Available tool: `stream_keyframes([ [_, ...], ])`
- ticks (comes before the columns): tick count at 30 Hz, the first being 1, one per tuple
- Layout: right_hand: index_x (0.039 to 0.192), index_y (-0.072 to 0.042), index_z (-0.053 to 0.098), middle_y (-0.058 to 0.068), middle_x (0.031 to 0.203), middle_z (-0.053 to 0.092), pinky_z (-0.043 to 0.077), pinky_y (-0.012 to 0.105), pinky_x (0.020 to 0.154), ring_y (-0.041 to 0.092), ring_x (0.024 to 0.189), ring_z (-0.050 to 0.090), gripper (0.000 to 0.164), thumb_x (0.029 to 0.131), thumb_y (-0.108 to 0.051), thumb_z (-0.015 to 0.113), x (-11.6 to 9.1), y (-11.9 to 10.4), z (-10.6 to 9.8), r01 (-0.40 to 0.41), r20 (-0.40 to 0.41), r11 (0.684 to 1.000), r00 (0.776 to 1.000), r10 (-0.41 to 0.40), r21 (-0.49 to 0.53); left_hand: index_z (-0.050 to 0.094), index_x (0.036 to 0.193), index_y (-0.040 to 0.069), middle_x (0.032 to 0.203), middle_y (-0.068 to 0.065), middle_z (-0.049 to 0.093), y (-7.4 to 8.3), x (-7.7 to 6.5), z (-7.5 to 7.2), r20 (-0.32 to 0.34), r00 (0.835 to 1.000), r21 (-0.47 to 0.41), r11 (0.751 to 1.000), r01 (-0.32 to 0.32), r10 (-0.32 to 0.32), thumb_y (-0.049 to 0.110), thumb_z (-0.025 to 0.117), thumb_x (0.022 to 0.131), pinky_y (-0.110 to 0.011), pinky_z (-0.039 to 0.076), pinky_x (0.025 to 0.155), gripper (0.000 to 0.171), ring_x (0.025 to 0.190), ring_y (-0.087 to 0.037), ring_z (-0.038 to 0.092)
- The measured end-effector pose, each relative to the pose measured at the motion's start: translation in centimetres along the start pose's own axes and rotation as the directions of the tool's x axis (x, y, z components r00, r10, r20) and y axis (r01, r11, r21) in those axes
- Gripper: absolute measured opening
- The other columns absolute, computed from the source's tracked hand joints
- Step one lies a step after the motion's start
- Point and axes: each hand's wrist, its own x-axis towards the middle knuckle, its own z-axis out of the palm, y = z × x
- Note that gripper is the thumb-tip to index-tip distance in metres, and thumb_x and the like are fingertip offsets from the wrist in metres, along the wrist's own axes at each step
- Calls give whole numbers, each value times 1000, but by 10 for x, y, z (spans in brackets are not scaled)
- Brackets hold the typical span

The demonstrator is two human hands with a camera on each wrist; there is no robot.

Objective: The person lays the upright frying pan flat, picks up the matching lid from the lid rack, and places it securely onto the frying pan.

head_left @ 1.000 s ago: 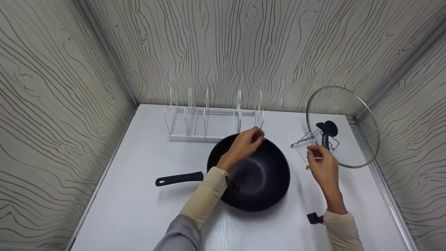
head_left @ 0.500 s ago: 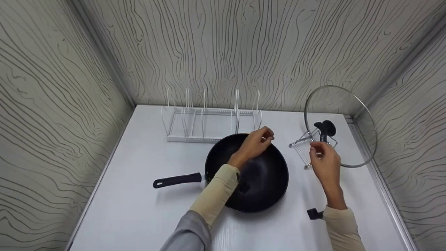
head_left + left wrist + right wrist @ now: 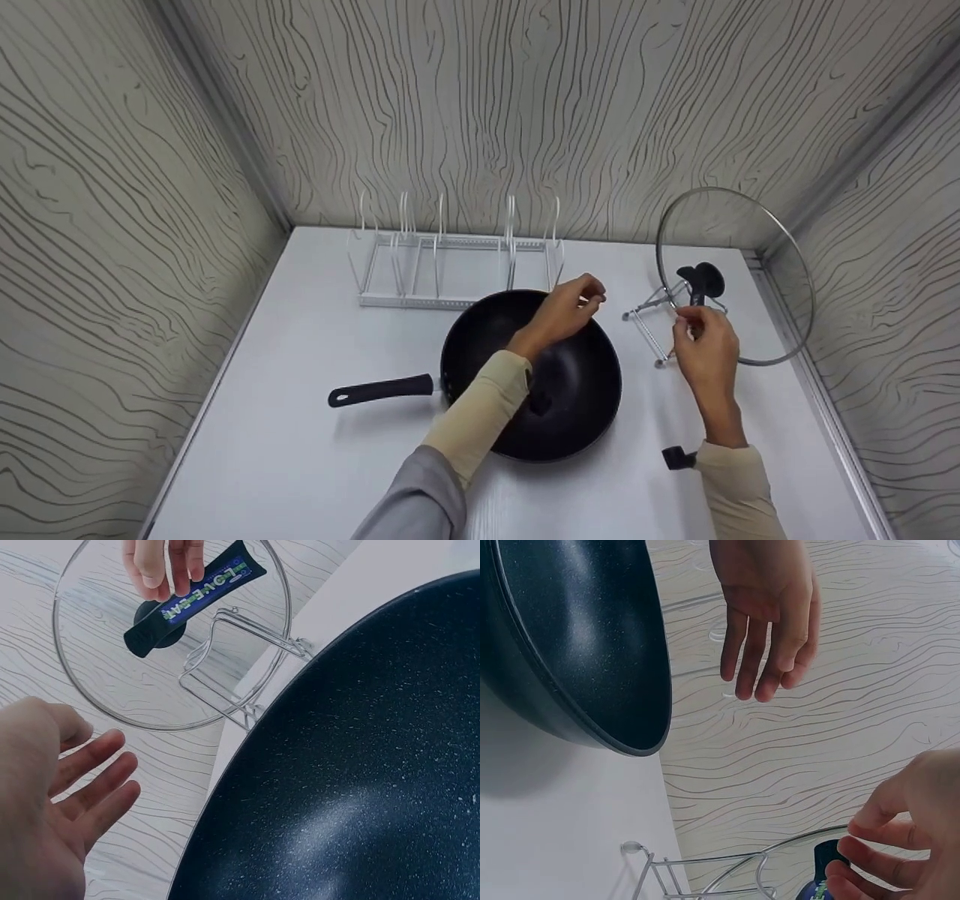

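Observation:
A glass lid (image 3: 772,225) with a metal rim leans upright in a small wire stand (image 3: 646,334) at the right. Its black handle (image 3: 199,604) bears a printed label. My right hand (image 3: 709,352) is at that handle, fingers bent loosely and not wrapped round it; whether the fingertips touch it I cannot tell. Over the far rim of the black wok (image 3: 577,390) hovers my left hand (image 3: 562,311), its fingers loosely curved with nothing between them. The wok's long handle (image 3: 381,390) points left.
Behind the wok, a white wire rack (image 3: 412,301) with several upright loops stands near the back wall. The white tabletop (image 3: 300,465) is enclosed by wood-patterned panels at the back and both sides. A small black block (image 3: 678,458) sticks out beside the right cuff.
My left hand has moved right across the wok, away from the rack. The right hand has shifted slightly right at the lid's handle. Lid, stand and wok stay in place.

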Motion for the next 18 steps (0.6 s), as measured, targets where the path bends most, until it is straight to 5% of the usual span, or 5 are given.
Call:
stream_keyframes([
  [8,104,12,70,33,105,64,39,54,87,50,101,54,16,91,5,66,3,6,0,27,-69,999,997,-29,-22,66,120,2,115,-10,77,2,10,12,3,1000,28,1000,-1,1,6,59,107,-16,55,95,15,110,-18,74],
  [18,119,15,62,33,117,57,43,59,93,50,107,55,29,94,-1,65,8,12,-1,-61,-63,997,996,58,-52,65,126,4,122,-9,76,3,16,22,35,998,29,999,42,-43,9,58,109,-15,54,97,19,115,-17,72],
])
